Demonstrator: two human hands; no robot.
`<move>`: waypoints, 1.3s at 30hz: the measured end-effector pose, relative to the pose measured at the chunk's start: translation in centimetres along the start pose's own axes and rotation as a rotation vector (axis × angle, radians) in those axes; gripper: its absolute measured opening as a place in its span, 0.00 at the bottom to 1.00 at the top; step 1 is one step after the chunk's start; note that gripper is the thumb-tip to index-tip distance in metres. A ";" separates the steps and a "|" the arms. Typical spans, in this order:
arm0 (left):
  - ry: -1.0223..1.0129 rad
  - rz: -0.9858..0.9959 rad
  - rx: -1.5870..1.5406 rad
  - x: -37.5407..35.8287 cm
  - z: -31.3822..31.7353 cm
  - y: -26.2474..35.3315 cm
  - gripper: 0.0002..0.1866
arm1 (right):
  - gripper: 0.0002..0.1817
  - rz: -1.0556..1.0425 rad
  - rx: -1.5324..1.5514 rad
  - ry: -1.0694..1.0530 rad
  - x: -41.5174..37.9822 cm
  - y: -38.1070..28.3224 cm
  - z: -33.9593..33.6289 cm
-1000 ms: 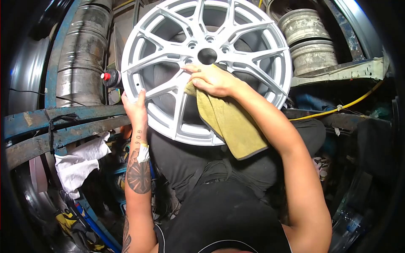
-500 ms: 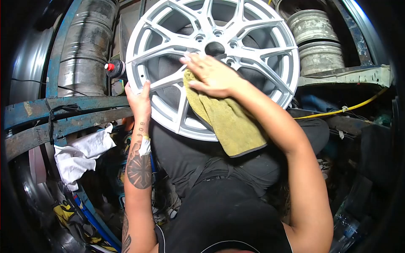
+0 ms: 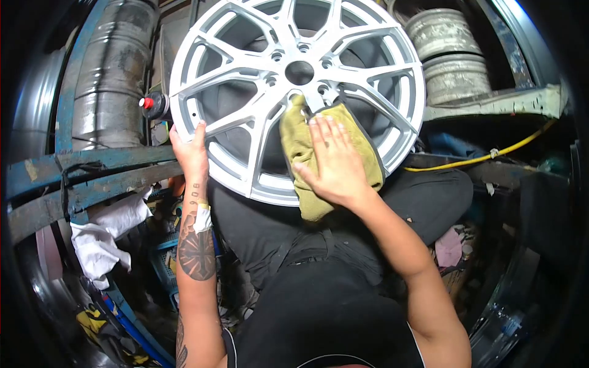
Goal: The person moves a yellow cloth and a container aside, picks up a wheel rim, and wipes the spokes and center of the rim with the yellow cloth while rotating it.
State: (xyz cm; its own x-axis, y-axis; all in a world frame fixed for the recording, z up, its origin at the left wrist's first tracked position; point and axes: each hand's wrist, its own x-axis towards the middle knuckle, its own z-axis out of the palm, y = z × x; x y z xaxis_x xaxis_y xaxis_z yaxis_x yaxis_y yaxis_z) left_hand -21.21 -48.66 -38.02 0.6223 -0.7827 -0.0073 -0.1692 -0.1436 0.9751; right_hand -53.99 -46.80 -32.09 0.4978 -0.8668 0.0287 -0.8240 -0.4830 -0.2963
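A silver multi-spoke alloy wheel (image 3: 251,147) stands in front of me, its face tilted toward me and its lower edge by my lap. My left hand (image 3: 191,152) grips the outer rim at the lower left, thumb in front and fingers hidden behind. On the lower right spokes lies an olive-green cloth (image 3: 359,144), bunched and folded. Flat on top of it rests my right hand (image 3: 334,162), fingers stretched out and thumb apart, pressing the cloth against the wheel.
Stacked bare wheel rims stand at left (image 3: 113,80) and right (image 3: 454,73). A blue metal rail (image 3: 116,158) runs along the left, with a white rag (image 3: 101,245) below it. A dark bottle with a red cap (image 3: 147,103) stands beside the wheel. A yellow hose (image 3: 491,156) crosses at right.
My right hand and the cloth have moved from the hub area down and right onto the lower right spokes. The cloth is more bunched. My left hand keeps its grip on the rim.
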 end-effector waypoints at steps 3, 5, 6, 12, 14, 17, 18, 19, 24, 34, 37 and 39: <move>-0.008 -0.007 -0.017 0.2 -0.1 -0.2 0.30 | 0.49 0.137 0.018 -0.048 -0.9 3.6 -0.6; -0.013 -0.001 -0.039 0.3 -0.2 -0.7 0.30 | 0.53 0.388 0.088 -0.106 -1.7 6.3 -1.3; -0.015 0.006 -0.055 0.6 -0.2 -0.9 0.30 | 0.53 0.349 0.057 -0.109 -1.6 5.6 -1.5; -0.023 0.034 0.017 0.6 -0.2 -0.5 0.30 | 0.52 -0.150 0.121 -0.120 -3.0 -1.0 1.3; -0.028 0.039 0.053 0.6 -0.3 -0.5 0.29 | 0.48 0.023 0.145 -0.283 -3.7 2.0 -1.1; -0.029 0.037 0.012 0.6 -0.1 -0.6 0.29 | 0.51 0.116 -0.109 -0.117 -5.4 5.5 -2.4; -0.022 0.031 -0.013 0.4 -0.2 -0.4 0.30 | 0.52 0.149 -0.126 -0.081 -6.2 5.1 -1.9; -0.026 0.025 -0.005 0.5 -0.4 -0.8 0.30 | 0.53 0.180 -0.146 -0.041 -7.1 4.5 -1.6; -0.017 0.022 0.063 0.8 -0.4 -0.9 0.31 | 0.49 0.060 0.064 -0.140 -7.8 -3.5 -0.5; -0.016 0.034 0.039 0.3 -0.1 -0.1 0.29 | 0.45 0.365 -0.195 0.071 -10.9 7.4 -4.8; 0.002 0.053 0.061 0.6 -0.3 -0.7 0.29 | 0.55 0.194 -0.090 -0.023 -8.9 3.6 -1.8; -0.007 0.047 0.037 0.8 -0.3 -1.1 0.29 | 0.55 0.153 -0.025 -0.045 -7.3 3.0 -1.7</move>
State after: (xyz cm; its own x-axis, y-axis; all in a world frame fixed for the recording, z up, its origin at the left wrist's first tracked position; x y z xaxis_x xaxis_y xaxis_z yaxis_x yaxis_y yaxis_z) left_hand -20.27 -48.93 -38.99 0.6077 -0.7933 0.0371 -0.2267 -0.1285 0.9654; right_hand -60.55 -42.13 -31.55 0.3773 -0.9243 -0.0577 -0.8973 -0.3494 -0.2698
